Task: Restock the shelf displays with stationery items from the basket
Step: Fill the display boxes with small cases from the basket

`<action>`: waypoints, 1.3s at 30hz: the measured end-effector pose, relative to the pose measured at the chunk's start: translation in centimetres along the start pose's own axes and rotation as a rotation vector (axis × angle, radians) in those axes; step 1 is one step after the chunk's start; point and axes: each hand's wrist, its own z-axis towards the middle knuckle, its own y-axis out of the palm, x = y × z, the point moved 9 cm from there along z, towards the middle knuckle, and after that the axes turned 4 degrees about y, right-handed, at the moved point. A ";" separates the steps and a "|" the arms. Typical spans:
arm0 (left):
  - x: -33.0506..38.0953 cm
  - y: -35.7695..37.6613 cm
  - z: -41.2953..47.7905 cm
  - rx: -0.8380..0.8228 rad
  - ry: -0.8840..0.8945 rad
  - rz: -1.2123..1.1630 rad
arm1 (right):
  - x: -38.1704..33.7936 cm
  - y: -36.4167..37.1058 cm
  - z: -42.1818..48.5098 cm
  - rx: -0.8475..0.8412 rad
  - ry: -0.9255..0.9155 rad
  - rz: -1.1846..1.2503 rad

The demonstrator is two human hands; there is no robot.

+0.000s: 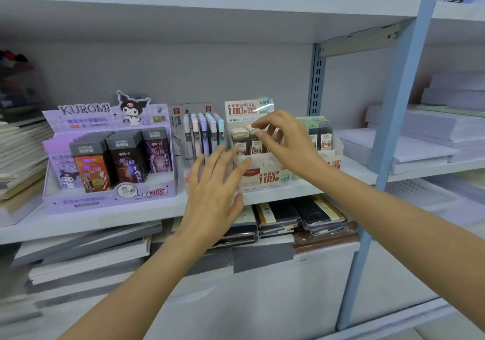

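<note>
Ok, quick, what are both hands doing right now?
Left hand: open, fingers spread, holding nothing.
Right hand: pinching a small beige-capped dark lead case in the white cardboard display box.

Upright lead-refill cases (241,141) in white display box (266,178) on middle shelf (105,217)

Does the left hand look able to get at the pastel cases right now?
Probably yes: the left hand is open just in front of the pastel cases, with nothing between them. The right hand is at the white display box alongside, off that path.
</note>
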 end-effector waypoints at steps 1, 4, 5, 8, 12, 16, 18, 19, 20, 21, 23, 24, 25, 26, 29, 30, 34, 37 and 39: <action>-0.2 -0.4 -0.9 0.050 -0.005 -0.011 | -1.3 0.0 -1.1 0.010 -0.043 0.047; -1.2 -0.4 -6.1 0.173 -0.033 -0.014 | -4.2 2.9 -5.7 -0.105 -0.095 0.203; -1.5 0.4 -8.4 0.150 -0.039 -0.004 | -4.7 4.8 -7.6 -0.191 -0.089 0.244; -2.5 4.8 -16.3 -0.078 -0.084 -0.013 | -4.8 12.8 -14.5 -0.499 -0.045 0.263; -3.8 10.8 -29.1 -0.428 -0.292 -0.138 | -1.7 24.0 -25.2 -0.885 0.118 0.204; -3.6 15.1 -41.9 -0.758 -0.505 -0.168 | 2.8 32.3 -36.5 -1.166 0.324 0.139; -3.2 16.6 -47.3 -0.936 -0.559 -0.140 | 4.8 34.7 -42.0 -1.254 0.414 0.095; -2.9 17.2 -49.3 -0.997 -0.577 -0.153 | 5.6 35.6 -44.5 -1.283 0.457 0.082; -2.6 17.6 -50.9 -1.032 -0.600 -0.172 | 6.2 36.4 -46.9 -1.311 0.503 0.079; -2.4 17.8 -52.0 -1.040 -0.621 -0.190 | 6.7 37.1 -49.2 -1.337 0.548 0.079; -2.1 18.2 -53.2 -1.038 -0.640 -0.210 | 6.9 38.4 -52.9 -1.378 0.598 0.066; -2.0 18.3 -53.6 -1.050 -0.638 -0.205 | 6.8 39.1 -54.3 -1.390 0.598 0.049; -1.9 18.4 -53.9 -1.055 -0.640 -0.202 | 6.4 39.9 -55.3 -1.396 0.586 0.026; -2.0 18.4 -54.0 -1.044 -0.644 -0.204 | 6.1 40.7 -56.1 -1.390 0.572 0.002; -1.9 18.2 -54.1 -0.983 -0.625 -0.228 | 5.3 42.5 -57.3 -1.315 0.572 -0.051; -2.0 18.2 -54.2 -0.967 -0.616 -0.227 | 5.3 42.9 -57.6 -1.297 0.564 -0.072; -2.2 18.4 -54.3 -0.917 -0.599 -0.208 | 5.6 43.8 -58.2 -1.271 0.600 -0.019; -2.5 18.6 -53.7 -0.891 -0.608 -0.172 | 6.2 43.4 -57.4 -1.326 0.679 0.180; -2.8 18.8 -53.0 -0.885 -0.629 -0.114 | 7.4 42.0 -55.2 -1.296 0.760 0.326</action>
